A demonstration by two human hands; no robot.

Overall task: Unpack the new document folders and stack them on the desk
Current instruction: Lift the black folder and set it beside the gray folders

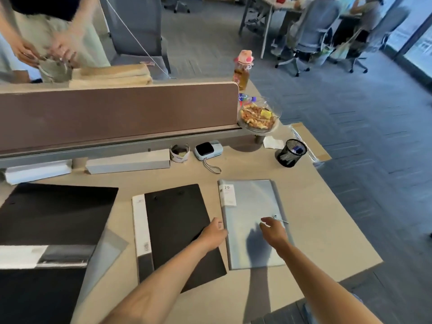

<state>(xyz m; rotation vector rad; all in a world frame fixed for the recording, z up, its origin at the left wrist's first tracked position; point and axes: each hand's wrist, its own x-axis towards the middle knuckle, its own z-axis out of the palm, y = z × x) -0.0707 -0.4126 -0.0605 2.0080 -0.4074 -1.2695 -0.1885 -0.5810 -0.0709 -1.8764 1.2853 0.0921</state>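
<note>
A pale blue document folder (247, 202) with a white label lies flat on the right part of the desk (327, 230). My right hand (273, 230) hovers over its middle, fingers apart, near its elastic closure. My left hand (214, 232) rests at the folder's left edge, over the corner of a black folder (180, 218) with a white spine that lies beside it. A larger black folder (53, 213) lies at the left, with a clear plastic sleeve (107, 251) under its lower corner. Whether the left hand touches the blue folder I cannot tell.
A brown partition (117, 113) closes the back of the desk. In front of it stand white boxes (128, 162), a tape roll (179, 153), a small white device (208, 149) and a mesh pen cup (291, 152). A snack bowl (258, 118) and bottle (242, 69) sit behind. Another person's hands (46, 54) work beyond the partition.
</note>
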